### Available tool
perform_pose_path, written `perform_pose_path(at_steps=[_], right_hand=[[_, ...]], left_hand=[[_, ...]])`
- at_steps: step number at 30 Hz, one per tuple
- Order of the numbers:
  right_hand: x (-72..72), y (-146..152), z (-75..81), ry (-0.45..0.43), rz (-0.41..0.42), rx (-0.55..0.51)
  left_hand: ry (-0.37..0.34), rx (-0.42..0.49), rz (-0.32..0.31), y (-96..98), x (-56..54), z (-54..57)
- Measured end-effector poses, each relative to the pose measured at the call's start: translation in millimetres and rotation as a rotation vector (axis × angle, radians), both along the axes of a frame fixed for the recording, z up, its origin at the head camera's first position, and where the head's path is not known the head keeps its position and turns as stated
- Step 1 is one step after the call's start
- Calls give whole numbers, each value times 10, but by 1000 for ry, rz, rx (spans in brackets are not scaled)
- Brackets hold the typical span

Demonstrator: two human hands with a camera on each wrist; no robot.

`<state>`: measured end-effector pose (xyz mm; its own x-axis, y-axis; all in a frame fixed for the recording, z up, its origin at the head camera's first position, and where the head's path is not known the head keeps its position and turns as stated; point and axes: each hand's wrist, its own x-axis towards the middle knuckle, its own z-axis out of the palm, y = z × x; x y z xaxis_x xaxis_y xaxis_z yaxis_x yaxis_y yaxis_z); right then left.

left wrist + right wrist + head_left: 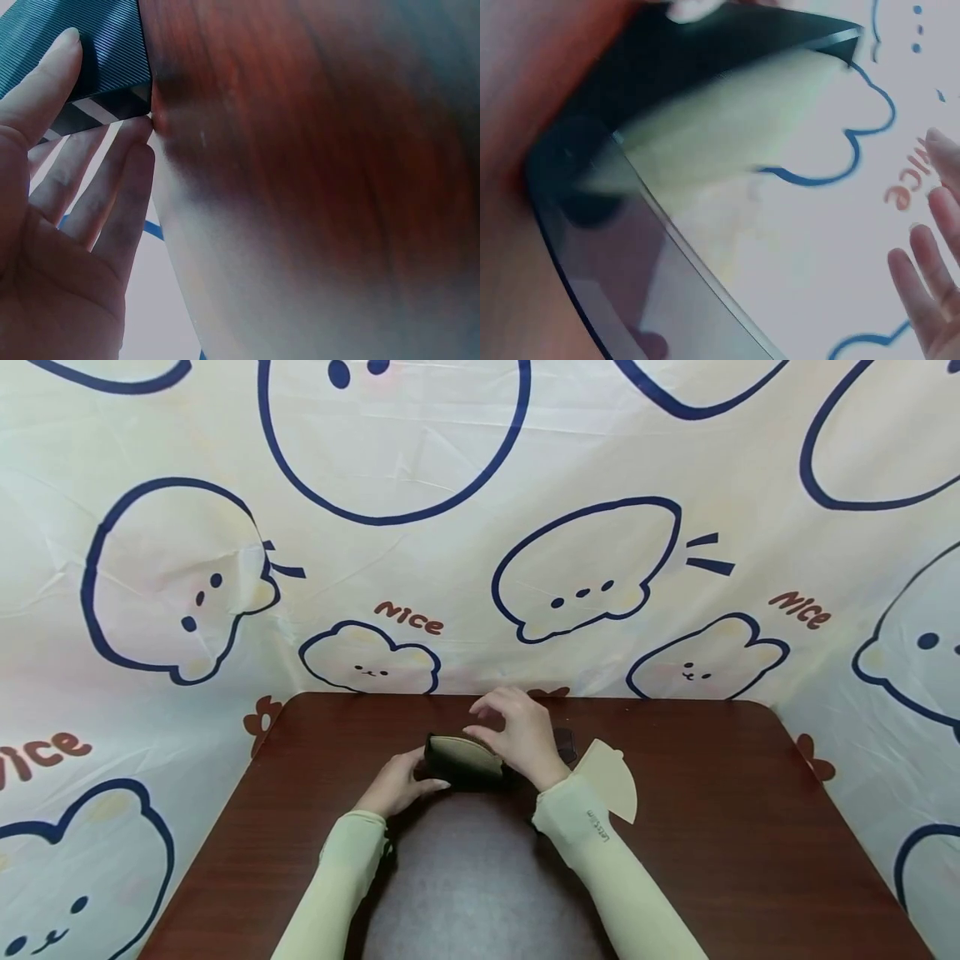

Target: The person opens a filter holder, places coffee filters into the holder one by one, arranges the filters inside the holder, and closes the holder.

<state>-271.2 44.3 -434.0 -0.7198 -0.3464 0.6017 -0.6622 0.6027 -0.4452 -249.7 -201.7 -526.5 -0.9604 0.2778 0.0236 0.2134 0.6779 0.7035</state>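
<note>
In the head view a black box (457, 768) stands near the table's far edge, cream paper showing along its open top. My left hand (397, 783) grips its left end; the left wrist view shows the thumb across the ribbed face (112, 45) and fingers at the striped side. Above the box's right end is my right hand (517, 735), fingers spread and slightly bent, holding nothing. In the right wrist view the cream paper (720, 120) lies within the box, beside a see-through lid (622, 262). A fan-shaped cream coffee filter (617, 781) lies by the right wrist.
The dark brown table (750, 843) ends at a cartoon-printed cloth (465, 560) that rises behind it and along both sides. A small dark piece (566, 745) shows just past the right hand, partly hidden by it.
</note>
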Motion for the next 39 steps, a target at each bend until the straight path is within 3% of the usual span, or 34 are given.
perform_pose_path(at_steps=[9,17,27,39], right_hand=[[-18,524,250,-70,-66,-112],[-91,1058,290,-142,-166,-191],[-125,1580,114,-271,-254,-165],[-129,1794,-283,-508,-321,-35]], left_hand=[[-16,-13,2,-9,11,3],[-43,-11,19,-19,16,13],[-28,-11,6,-16,14,17],[-27,-16,8,-8,21,22]])
